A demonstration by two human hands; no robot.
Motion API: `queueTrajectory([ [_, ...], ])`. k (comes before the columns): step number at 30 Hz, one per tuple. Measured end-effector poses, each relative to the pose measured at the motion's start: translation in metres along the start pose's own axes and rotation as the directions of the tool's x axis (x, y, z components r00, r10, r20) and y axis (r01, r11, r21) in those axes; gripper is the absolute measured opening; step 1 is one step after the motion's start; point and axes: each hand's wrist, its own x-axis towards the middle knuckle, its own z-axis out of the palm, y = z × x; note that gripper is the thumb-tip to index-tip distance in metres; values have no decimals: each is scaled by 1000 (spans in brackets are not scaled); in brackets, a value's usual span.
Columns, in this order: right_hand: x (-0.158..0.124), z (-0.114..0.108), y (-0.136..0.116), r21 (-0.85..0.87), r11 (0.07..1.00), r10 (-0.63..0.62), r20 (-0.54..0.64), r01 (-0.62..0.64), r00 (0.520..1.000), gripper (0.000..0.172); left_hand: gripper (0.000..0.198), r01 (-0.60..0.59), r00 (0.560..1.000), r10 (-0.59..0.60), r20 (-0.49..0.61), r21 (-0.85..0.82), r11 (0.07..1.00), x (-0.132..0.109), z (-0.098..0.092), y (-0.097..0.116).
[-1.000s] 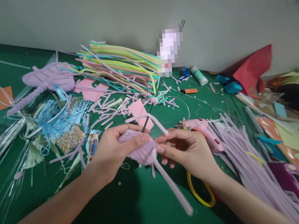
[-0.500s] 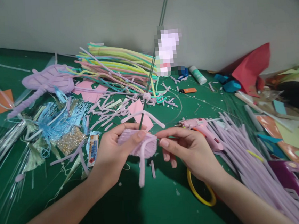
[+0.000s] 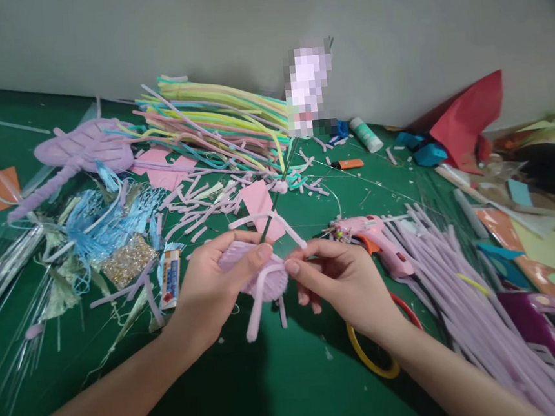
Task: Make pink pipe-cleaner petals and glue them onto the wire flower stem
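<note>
My left hand is closed around a rounded lilac piece made of pipe cleaners, thumb on top. A dark green wire stem runs up and away from it, with a small lilac knot partway along. A loose lilac pipe cleaner curves over the near face and hangs down. At the piece's right edge my right hand pinches with thumb and forefinger, where the pipe cleaner's upper end meets the fingertips. Another lilac strip arches just behind the piece.
A pink glue gun lies right of my hands, beside a bundle of lilac pipe cleaners and a yellow ring. Coloured pipe cleaners, lilac cuttings, blue tassels and a bag of gold beads lie behind and left.
The stem's top has tipped lower and to the right. My right hand has moved slightly left, its fingertips closing at the piece's edge. The hanging pipe cleaner's end has swung a little left.
</note>
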Motion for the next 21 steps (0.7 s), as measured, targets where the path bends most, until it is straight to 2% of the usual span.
queueTrajectory([
  [4,-5,4,6,-87,991,-105,-43,101,994,17,28,-3,1000,3,-7,27,1000,-1,0,2],
  [9,-9,7,11,-204,957,-229,-83,208,970,20,19,-125,988,140,-67,191,974,-6,3,10],
  [12,-9,7,13,-373,884,-348,-120,282,930,16,17,-155,982,175,-66,242,958,-9,5,9],
  [15,-9,7,13,-529,770,-474,-98,358,875,14,13,-179,977,203,-65,267,947,-11,7,8],
  [18,-10,9,12,-575,716,-533,-82,397,842,14,9,-190,972,220,-81,281,941,-11,7,10],
  [21,-12,11,13,-562,722,-539,-91,403,837,14,9,-174,976,201,-80,263,949,-11,7,10],
])
